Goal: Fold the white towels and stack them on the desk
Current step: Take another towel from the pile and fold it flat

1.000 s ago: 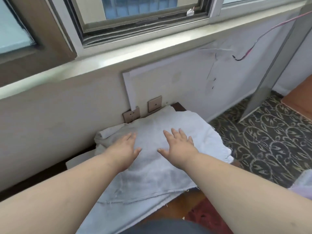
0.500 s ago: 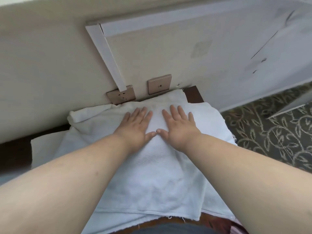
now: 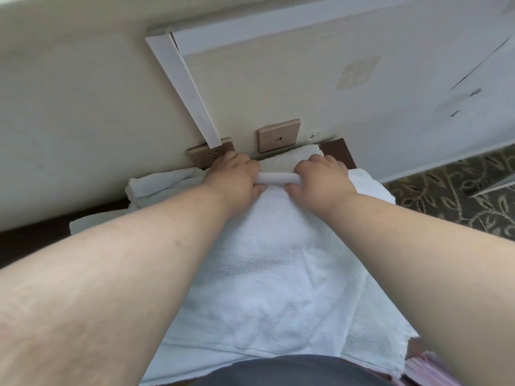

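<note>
A white towel (image 3: 267,274) lies spread over the dark wooden desk (image 3: 338,151), reaching from the wall back to my body. Its far edge is bunched into a short roll between my hands. My left hand (image 3: 234,176) grips the left end of that roll, fingers curled over it and thumb under. My right hand (image 3: 320,176) grips the right end the same way. More white towel cloth (image 3: 156,185) lies folded to the left against the wall, and another layer (image 3: 373,330) shows under the top towel on the right.
The wall stands right behind the desk, with two tan socket plates (image 3: 278,136) just above the towel edge and a white strip (image 3: 184,87) slanting down to them. Patterned carpet (image 3: 459,190) lies to the right, and pink cloth (image 3: 426,369) shows at the bottom right.
Both hands slid forward from lying flat on the towel's middle to its far edge and curled round it, bunching it. The camera tipped further down and closer.
</note>
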`<state>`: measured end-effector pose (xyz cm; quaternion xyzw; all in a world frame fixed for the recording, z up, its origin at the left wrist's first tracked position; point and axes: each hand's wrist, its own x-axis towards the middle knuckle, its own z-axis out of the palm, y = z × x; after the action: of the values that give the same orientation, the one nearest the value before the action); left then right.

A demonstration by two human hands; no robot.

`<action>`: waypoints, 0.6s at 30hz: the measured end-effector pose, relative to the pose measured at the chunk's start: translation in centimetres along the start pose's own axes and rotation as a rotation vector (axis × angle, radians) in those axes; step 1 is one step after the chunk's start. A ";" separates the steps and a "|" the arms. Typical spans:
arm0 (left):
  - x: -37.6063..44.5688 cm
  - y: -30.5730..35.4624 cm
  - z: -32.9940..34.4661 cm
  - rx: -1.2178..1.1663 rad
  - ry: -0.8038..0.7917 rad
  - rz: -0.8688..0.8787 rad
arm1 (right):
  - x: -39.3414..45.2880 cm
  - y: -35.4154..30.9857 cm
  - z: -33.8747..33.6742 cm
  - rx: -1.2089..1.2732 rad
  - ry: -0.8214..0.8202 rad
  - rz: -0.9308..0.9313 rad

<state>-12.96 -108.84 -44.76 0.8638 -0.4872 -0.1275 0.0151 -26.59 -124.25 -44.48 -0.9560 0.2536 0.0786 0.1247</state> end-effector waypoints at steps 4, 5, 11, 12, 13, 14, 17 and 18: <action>-1.4 -1.1 -1.3 0.037 0.007 0.111 | -1.7 0.9 -1.3 0.059 -0.013 -0.096; -1.9 -1.8 -1.4 0.058 -0.010 0.104 | -2.0 1.4 -1.7 0.051 -0.035 -0.083; -3.7 -4.6 -2.9 0.019 -0.148 -0.063 | -1.9 3.2 -3.6 0.015 -0.273 0.027; -4.2 -4.3 -3.3 -0.018 -0.123 -0.091 | -2.3 2.9 -3.8 0.054 -0.233 0.021; -4.8 -4.0 -3.7 -0.052 -0.090 -0.115 | -2.8 2.3 -4.1 0.094 -0.172 0.011; -5.5 -3.6 -4.3 -0.083 -0.056 -0.130 | -3.5 1.4 -4.6 0.135 -0.113 -0.002; -8.7 -2.4 -6.7 -0.221 0.013 -0.148 | -6.1 -2.1 -6.4 0.305 -0.032 -0.040; -9.9 -1.9 -7.6 -0.281 0.030 -0.159 | -6.9 -3.4 -7.2 0.366 -0.040 -0.061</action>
<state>-14.45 -100.17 -35.68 0.8909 -0.3945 -0.1821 0.1328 -30.19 -120.20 -35.40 -0.9230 0.2319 0.0462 0.3036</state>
